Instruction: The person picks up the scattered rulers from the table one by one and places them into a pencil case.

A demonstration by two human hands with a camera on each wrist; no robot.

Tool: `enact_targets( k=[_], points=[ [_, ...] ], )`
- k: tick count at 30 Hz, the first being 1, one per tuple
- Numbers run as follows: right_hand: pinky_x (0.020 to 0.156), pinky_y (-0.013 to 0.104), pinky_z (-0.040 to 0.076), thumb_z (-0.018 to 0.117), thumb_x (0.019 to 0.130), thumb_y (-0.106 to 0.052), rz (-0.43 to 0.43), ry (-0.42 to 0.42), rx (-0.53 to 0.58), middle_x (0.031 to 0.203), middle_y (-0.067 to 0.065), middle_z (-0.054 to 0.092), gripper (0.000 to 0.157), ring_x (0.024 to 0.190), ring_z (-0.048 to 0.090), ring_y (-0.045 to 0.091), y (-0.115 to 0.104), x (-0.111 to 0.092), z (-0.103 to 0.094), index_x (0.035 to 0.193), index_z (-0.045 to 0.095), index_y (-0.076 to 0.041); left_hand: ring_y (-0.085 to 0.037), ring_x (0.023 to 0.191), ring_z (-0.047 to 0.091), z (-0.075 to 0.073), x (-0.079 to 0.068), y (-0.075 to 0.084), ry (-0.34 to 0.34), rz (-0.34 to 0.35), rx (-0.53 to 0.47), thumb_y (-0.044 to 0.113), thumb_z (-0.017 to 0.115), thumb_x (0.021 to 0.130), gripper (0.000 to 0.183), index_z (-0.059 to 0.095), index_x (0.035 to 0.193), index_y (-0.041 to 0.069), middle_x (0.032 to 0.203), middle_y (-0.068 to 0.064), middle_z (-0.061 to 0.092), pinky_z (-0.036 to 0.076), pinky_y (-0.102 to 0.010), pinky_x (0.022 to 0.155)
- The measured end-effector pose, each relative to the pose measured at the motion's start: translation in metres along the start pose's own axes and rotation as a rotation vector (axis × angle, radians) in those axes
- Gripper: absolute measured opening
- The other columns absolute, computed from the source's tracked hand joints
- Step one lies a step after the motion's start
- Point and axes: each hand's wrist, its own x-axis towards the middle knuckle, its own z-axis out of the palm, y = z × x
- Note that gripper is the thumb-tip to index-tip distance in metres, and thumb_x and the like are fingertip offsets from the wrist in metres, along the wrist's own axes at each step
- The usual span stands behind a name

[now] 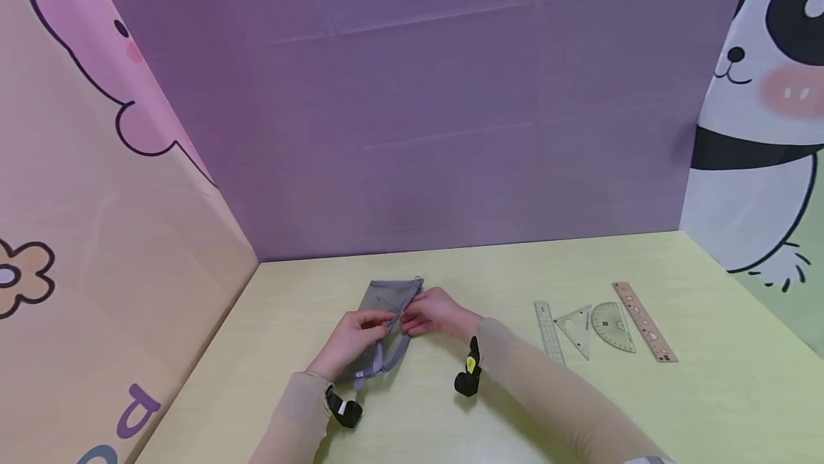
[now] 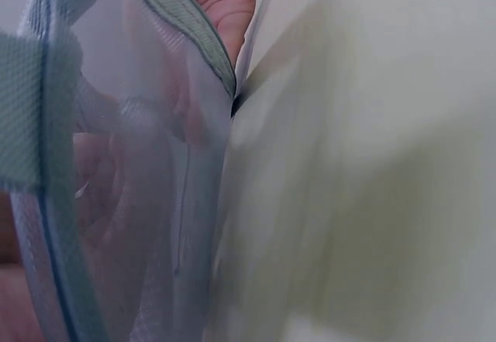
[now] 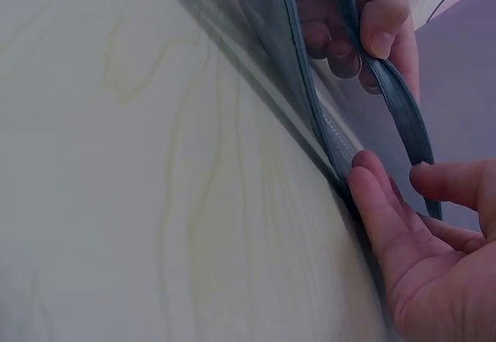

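A grey-blue see-through zipper pouch (image 1: 380, 296) lies on the table, its mouth spread apart and a band looped toward the near side. My left hand (image 1: 352, 335) grips it from the left, the thumb on one zipper edge in the right wrist view. On the other side my right hand (image 1: 444, 312) holds the mouth, thumb at one zipper edge (image 3: 404, 117) and fingers at the opposite one. Through the clear wall of the pouch (image 2: 147, 226), fingers show in the left wrist view. Nothing else shows inside it.
To the right on the pale wooden table (image 1: 489, 421) lie a short clear ruler (image 1: 548, 332), a set square (image 1: 579, 328), a protractor (image 1: 613, 327) and a pinkish ruler (image 1: 646, 322). A purple backdrop (image 1: 412, 128) stands behind the table's far edge.
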Motion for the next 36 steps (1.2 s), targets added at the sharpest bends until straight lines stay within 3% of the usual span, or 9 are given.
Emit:
enact_targets(
  k=[5,10,18,25,31,36],
  points=[
    [0.068,0.036,0.056,0.058,0.093,-0.002,-0.034,-0.034,-0.064,0.086,0.020,0.069,0.027,0.067,0.068,0.020,-0.009,-0.011,-0.014,0.114,0.059,0.015,-0.014,0.078,0.052,0.000,0.001,0.000,0.007,-0.010,0.008,0.009,0.064,0.089,0.029,0.070,0.118,0.003,0.102,-0.006,0.067,0.041,-0.023,0.061],
    [0.071,0.037,0.056,0.059,0.094,-0.006,-0.091,-0.052,-0.246,0.095,0.021,0.069,0.034,0.073,0.069,0.021,-0.025,-0.027,-0.039,0.120,0.059,0.015,-0.013,0.078,0.052,0.000,0.001,0.000,0.005,-0.006,0.007,0.009,0.063,0.091,0.030,0.068,0.120,0.001,0.104,-0.006,0.067,0.043,-0.025,0.062],
    [0.079,0.036,0.053,0.061,0.094,-0.019,-0.140,-0.006,-0.522,0.098,0.006,0.071,0.033,0.082,0.070,0.021,-0.040,-0.048,-0.081,0.119,0.065,0.003,-0.014,0.078,0.054,-0.003,0.000,-0.002,-0.007,0.000,0.010,0.008,0.063,0.090,0.031,0.068,0.119,0.003,0.101,-0.006,0.068,0.043,-0.026,0.062],
    [0.087,0.042,0.048,0.063,0.093,-0.020,-0.194,0.036,-0.574,0.106,0.007,0.070,0.036,0.092,0.068,0.026,-0.044,-0.077,-0.117,0.119,0.065,0.004,-0.016,0.080,0.055,-0.005,0.001,-0.005,-0.029,0.032,0.011,0.010,0.063,0.090,0.032,0.067,0.120,0.002,0.106,-0.009,0.068,0.044,-0.027,0.063],
    [0.092,0.045,0.045,0.063,0.093,-0.020,-0.250,0.088,-0.605,0.109,0.012,0.069,0.036,0.100,0.064,0.028,-0.030,-0.097,-0.149,0.117,0.064,0.007,-0.015,0.077,0.054,-0.005,0.001,-0.005,-0.035,0.018,0.005,0.010,0.063,0.090,0.032,0.067,0.121,0.002,0.102,-0.008,0.067,0.043,-0.026,0.060],
    [0.093,0.047,0.045,0.065,0.092,-0.021,-0.270,0.145,-0.695,0.114,0.014,0.066,0.035,0.110,0.059,0.031,-0.021,-0.113,-0.168,0.117,0.065,0.005,-0.014,0.079,0.054,-0.004,0.000,-0.002,-0.031,0.000,0.016,0.009,0.062,0.092,0.032,0.066,0.123,0.001,0.110,-0.009,0.067,0.045,-0.028,0.064]
  ],
)
